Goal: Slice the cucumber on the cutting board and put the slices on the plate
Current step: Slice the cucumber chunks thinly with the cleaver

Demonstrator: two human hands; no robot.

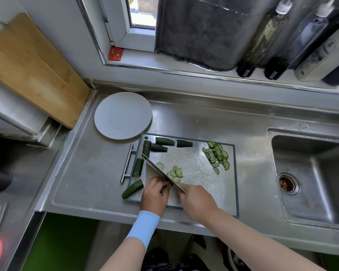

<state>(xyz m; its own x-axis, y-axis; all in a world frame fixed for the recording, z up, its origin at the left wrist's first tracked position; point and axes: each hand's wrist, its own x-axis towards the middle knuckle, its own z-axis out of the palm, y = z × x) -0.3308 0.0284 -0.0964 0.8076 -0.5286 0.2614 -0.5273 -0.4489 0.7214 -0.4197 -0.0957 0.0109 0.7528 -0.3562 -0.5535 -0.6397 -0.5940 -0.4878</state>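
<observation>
While the right grip (196, 200) is wrapped round the handle of the knife (157, 169), the blade runs away from it, up and leftward, across the cutting board (204, 192). Left grip (155, 194) sits just left of the right one, fingers curled against the blade's flank; what lies beneath is hidden, so cannot tell whether it holds anything. Fan of cut slices (176, 174) lies just beyond both grips, at the blade's right side. Larger heap of slices (217, 155) lies well beyond the right grip. Uncut cucumber chunks (138, 167) lie beyond and left of the left grip; the nearest chunk (132, 188), just left of it, overhangs the board's edge onto the tabletop (86, 173). Plate (123, 114) stands well beyond the left grip, just beside the board's far corner.
</observation>
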